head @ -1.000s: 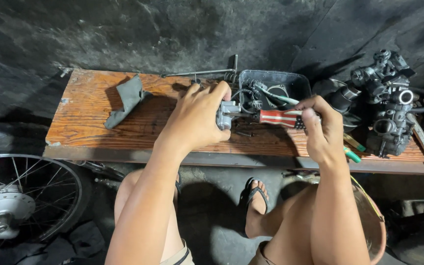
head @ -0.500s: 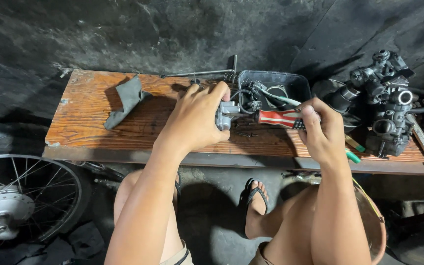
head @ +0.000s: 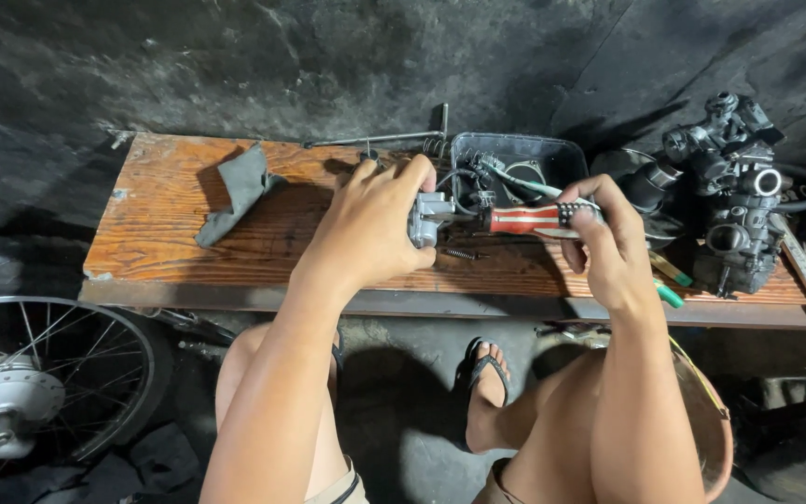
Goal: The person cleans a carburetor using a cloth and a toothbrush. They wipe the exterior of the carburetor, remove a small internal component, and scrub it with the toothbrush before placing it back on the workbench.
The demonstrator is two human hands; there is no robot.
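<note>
Over the wooden counter [head: 188, 233], my left hand [head: 375, 224] clamps a small metal carburetor part [head: 429, 217] while my right hand [head: 608, 243] grips a red-handled screwdriver [head: 524, 219] against it. I judge the casting rigid, dense, perhaps oily-slick; it is best held around its body.

Over a worn orange wooden plank [head: 188, 233], the left hand [head: 370, 229] grips a small grey metal carburettor part [head: 429, 217] while the right hand [head: 608, 247] presses a red-handled screwdriver [head: 524, 219] into it, near a dark plastic tray [head: 515, 154], with a grey folded rag [head: 235, 191] lying far left.
</note>
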